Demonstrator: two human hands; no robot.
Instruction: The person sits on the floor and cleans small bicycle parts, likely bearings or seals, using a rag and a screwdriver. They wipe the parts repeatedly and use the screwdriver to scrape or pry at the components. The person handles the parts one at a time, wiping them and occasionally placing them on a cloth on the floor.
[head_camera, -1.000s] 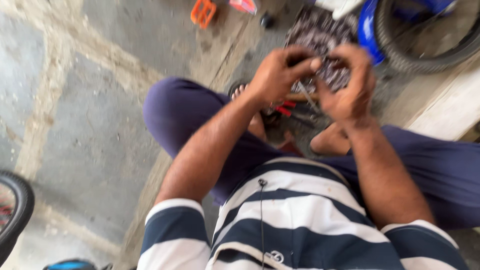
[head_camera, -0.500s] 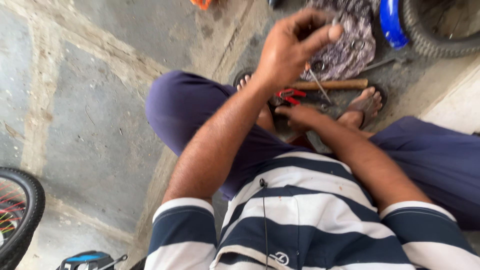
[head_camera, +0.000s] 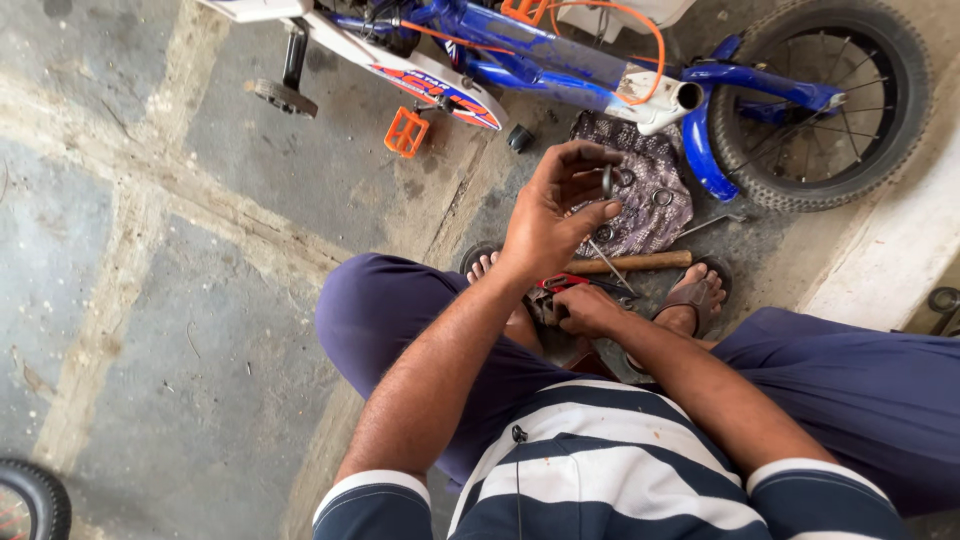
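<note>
My left hand (head_camera: 553, 218) is raised over my knees and pinches a small metal ring (head_camera: 607, 180) between thumb and fingers. My right hand (head_camera: 587, 310) is low between my feet, fingers curled around the red-handled pliers (head_camera: 560, 283) lying on the floor. Just beyond the left hand lies a dark patterned cloth (head_camera: 655, 205) with several small metal rings and parts on it. A wooden-handled tool (head_camera: 630, 263) lies across the floor between the cloth and my sandalled feet (head_camera: 692, 298).
A blue child's bicycle (head_camera: 560, 55) lies on its side at the top, with an orange pedal (head_camera: 405, 131) and its small wheel (head_camera: 820, 100) at the right. A white step (head_camera: 900, 255) runs along the right. Another tyre (head_camera: 28, 500) shows at the bottom left.
One second ago both hands were together over the cloth. My right hand has dropped to the pliers by my feet. My left hand stays raised, and the view has tilted up onto the bicycle.
</note>
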